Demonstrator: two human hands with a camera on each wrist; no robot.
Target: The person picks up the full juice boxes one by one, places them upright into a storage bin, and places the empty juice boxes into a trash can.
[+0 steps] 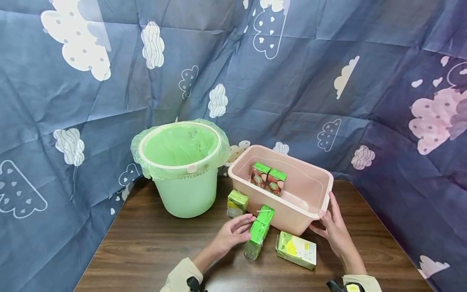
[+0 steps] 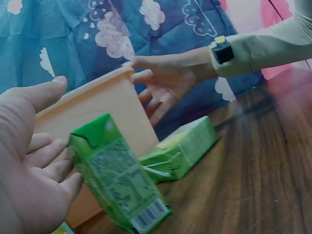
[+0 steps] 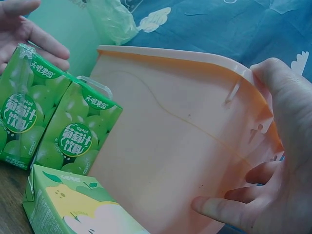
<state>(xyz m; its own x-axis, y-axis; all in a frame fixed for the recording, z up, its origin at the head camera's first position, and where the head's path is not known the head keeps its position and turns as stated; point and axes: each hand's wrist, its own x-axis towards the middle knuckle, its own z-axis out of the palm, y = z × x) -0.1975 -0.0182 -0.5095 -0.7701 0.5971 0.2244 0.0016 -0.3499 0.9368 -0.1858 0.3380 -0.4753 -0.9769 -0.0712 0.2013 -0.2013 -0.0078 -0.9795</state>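
Note:
My right hand (image 1: 337,233) grips the right front corner of a pink plastic bin (image 1: 286,217), thumb on the rim and fingers beneath it. My left hand (image 1: 231,235) is beside two green grape juice boxes (image 3: 73,131), fingers loosely bent and not closed round them. The juice boxes stand side by side against the bin's front; in the left wrist view the nearer box (image 2: 124,178) looks tilted. Inside the bin, at its left end, stand two red-and-green juice boxes (image 1: 275,182). A pear juice box (image 1: 297,249) lies flat before the bin.
Another green-yellow juice box (image 1: 236,203) stands at the bin's left front. A light green pail (image 1: 187,198) with a green plastic liner stands further left on the brown wooden table (image 1: 146,247). Behind hangs a blue cloth (image 1: 255,81) printed with clouds.

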